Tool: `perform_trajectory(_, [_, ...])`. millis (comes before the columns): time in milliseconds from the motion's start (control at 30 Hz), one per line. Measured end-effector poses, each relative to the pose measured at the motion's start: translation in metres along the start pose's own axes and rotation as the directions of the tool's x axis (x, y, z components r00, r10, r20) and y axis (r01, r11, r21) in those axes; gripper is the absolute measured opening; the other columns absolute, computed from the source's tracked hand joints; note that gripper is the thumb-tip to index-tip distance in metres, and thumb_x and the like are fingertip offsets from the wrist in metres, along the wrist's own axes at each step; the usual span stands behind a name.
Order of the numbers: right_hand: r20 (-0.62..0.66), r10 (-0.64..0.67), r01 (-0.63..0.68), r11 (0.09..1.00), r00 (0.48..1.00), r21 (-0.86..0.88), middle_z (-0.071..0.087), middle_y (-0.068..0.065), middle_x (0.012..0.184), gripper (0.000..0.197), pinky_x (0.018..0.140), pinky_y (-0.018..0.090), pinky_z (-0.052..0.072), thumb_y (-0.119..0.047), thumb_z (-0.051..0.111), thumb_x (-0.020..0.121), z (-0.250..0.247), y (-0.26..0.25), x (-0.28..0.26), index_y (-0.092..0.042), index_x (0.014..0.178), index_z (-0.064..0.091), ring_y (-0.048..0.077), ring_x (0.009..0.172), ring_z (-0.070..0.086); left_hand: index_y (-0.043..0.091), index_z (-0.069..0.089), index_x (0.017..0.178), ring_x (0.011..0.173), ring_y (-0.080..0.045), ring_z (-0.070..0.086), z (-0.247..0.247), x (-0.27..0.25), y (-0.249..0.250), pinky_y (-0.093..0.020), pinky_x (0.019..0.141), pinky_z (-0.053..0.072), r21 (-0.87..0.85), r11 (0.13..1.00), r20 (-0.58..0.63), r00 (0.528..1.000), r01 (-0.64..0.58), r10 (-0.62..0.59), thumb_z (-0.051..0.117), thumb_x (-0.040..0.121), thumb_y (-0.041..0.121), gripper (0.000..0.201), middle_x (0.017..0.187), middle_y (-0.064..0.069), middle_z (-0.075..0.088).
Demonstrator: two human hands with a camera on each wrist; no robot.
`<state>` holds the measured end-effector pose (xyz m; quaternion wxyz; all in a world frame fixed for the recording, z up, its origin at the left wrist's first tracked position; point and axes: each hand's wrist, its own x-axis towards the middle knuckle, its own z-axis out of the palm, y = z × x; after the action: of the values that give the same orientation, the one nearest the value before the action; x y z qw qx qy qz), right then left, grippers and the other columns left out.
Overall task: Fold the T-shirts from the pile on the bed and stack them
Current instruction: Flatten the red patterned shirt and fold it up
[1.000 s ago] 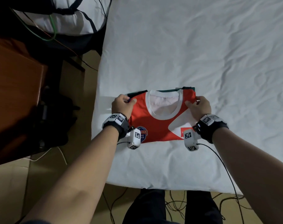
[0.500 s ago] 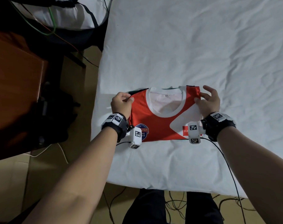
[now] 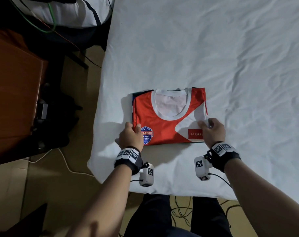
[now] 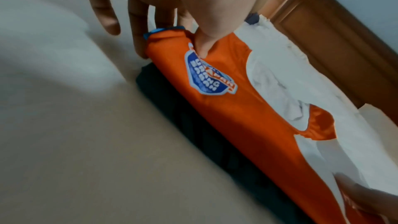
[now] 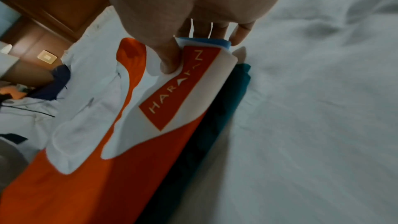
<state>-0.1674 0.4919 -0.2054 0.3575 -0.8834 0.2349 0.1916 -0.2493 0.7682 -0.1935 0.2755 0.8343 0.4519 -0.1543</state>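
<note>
t-shirt (image 3: 164, 129) in red-orange with a white collar and a white patch lies folded into a neat rectangle on the bed (image 3: 213, 48), near the bed's near-left corner, collar pointing away from the person. it sits on top of a darker folded garment (image 5: 234, 91), teal-green where the right wrist view catches its edge, whose rim peeks out along the far and near sides in the head view.

both hands are on the red shirt's near corners. the left hand (image 3: 130, 136) grasps the near-left corner: thumb (image 4: 203, 43) pressed down on top just at the blue round badge (image 3: 146, 135), fingers (image 4: 137, 23) curled down the side edge against the sheet. the right hand (image 3: 212, 130) pinches the near-right corner: thumb (image 5: 170, 57) on the white patch beside the red "harap" label (image 5: 178, 88), fingers (image 5: 241, 35) tucked under the folded edge, which lifts a little off the teal layer there.

beside the bed on the left stands a brown wooden piece of furniture (image 3: 13, 100), with a white bundle (image 3: 66, 12) and a green cable (image 3: 51, 17) beyond it, and a white cord (image 3: 66, 166) trailing on the floor.
</note>
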Motion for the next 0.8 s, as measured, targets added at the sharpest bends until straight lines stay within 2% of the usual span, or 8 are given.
perform_trajectory(100, [-0.025, 0.004, -0.006, 0.999, 1.000, -0.052, 0.065, 0.001, 0.098, 0.012, 0.096, 0.052, 0.048, -0.034, 0.067, 0.092, 0.001, 0.000, 0.000, -0.025, 0.098, 0.061, 0.032, 0.097, 0.064, 0.014, 0.055, 0.116, 0.116, -0.038, 0.058, 0.001, 0.000, -0.002, -0.051, 0.104, 0.037, 0.056, 0.998, 0.039, 0.999, 0.031, -0.034, 0.051, 0.102, 0.046, 0.035, 0.121, -0.016, 0.067])
perform_trajectory(167, [-0.069, -0.020, 0.011, 0.992, 0.997, -0.126, 0.061, 0.007, 0.119, 0.026, 0.104, 0.052, 0.040, -0.032, 0.063, 0.094, 0.006, -0.002, -0.004, -0.020, 0.117, 0.060, 0.035, 0.117, 0.055, 0.012, 0.051, 0.129, 0.125, -0.037, 0.049, 0.002, 0.002, -0.002, -0.053, 0.101, 0.039, 0.186, 0.978, -0.037, 0.994, -0.097, 0.105, 0.051, 0.102, 0.044, 0.042, 0.134, -0.017, 0.055])
perform_trajectory(300, [0.031, -0.436, 0.408, 0.811, 0.899, -0.419, 0.027, 0.013, 0.164, 0.064, 0.119, 0.048, 0.015, -0.039, 0.051, 0.100, 0.027, -0.011, -0.030, -0.013, 0.155, 0.032, 0.033, 0.150, 0.021, 0.015, 0.036, 0.154, 0.147, -0.038, 0.030, 0.008, 0.013, 0.014, -0.061, 0.112, 0.031, 0.438, 0.707, 0.005, 0.788, -0.555, 0.615, 0.045, 0.102, 0.039, 0.058, 0.162, -0.017, 0.030])
perform_trajectory(433, [0.331, -0.541, 0.628, 0.576, 0.773, -0.523, -0.006, 0.008, 0.170, 0.075, 0.126, 0.048, 0.001, -0.060, 0.020, 0.103, 0.057, 0.005, -0.045, -0.018, 0.163, 0.007, 0.027, 0.157, -0.007, 0.018, 0.017, 0.163, 0.158, -0.033, 0.002, 0.015, 0.052, 0.025, -0.068, 0.121, 0.009, 0.519, 0.438, 0.278, 0.630, -0.734, 0.725, 0.035, 0.104, 0.049, 0.069, 0.172, -0.010, 0.005])
perform_trajectory(500, [0.329, -0.521, 0.608, 0.570, 0.788, -0.553, -0.006, 0.008, 0.170, 0.075, 0.126, 0.051, 0.002, -0.064, 0.013, 0.102, 0.065, 0.014, -0.040, -0.021, 0.164, 0.005, 0.029, 0.157, -0.008, 0.022, 0.009, 0.164, 0.158, -0.030, -0.002, 0.013, 0.075, 0.023, -0.067, 0.121, 0.004, 0.555, 0.424, 0.313, 0.652, -0.716, 0.691, 0.028, 0.106, 0.053, 0.069, 0.172, -0.006, 0.000])
perform_trajectory(667, [0.323, -0.530, 0.609, 0.555, 0.784, -0.567, 0.001, 0.013, 0.170, 0.073, 0.125, 0.053, -0.001, -0.064, 0.016, 0.103, 0.068, 0.020, -0.034, -0.024, 0.163, 0.009, 0.033, 0.157, 0.001, 0.016, 0.000, 0.164, 0.157, -0.035, -0.011, 0.003, 0.088, 0.033, -0.069, 0.120, -0.002, 0.538, 0.700, 0.107, 0.861, -0.470, 0.497, 0.017, 0.107, 0.050, 0.068, 0.171, -0.012, -0.007])
perform_trajectory(733, [0.315, -0.532, 0.605, 0.554, 0.786, -0.572, 0.002, 0.013, 0.170, 0.073, 0.125, 0.053, 0.000, -0.065, 0.016, 0.102, 0.067, 0.019, -0.036, -0.024, 0.163, 0.010, 0.033, 0.157, 0.002, 0.011, 0.003, 0.164, 0.157, -0.037, -0.009, 0.004, 0.065, 0.035, -0.068, 0.121, -0.002, 0.504, 0.720, 0.025, 0.841, -0.477, 0.540, 0.021, 0.106, 0.048, 0.071, 0.171, -0.016, -0.006])
perform_trajectory(800, [0.314, -0.529, 0.600, 0.552, 0.789, -0.579, 0.005, 0.014, 0.170, 0.072, 0.125, 0.055, 0.003, -0.063, 0.018, 0.103, 0.064, 0.019, -0.038, -0.025, 0.163, 0.011, 0.034, 0.156, 0.005, 0.008, 0.008, 0.163, 0.157, -0.036, -0.004, 0.013, 0.030, 0.029, -0.065, 0.122, -0.005, 0.484, 0.620, 0.074, 0.734, -0.618, 0.675, 0.027, 0.104, 0.047, 0.074, 0.170, -0.018, -0.001])
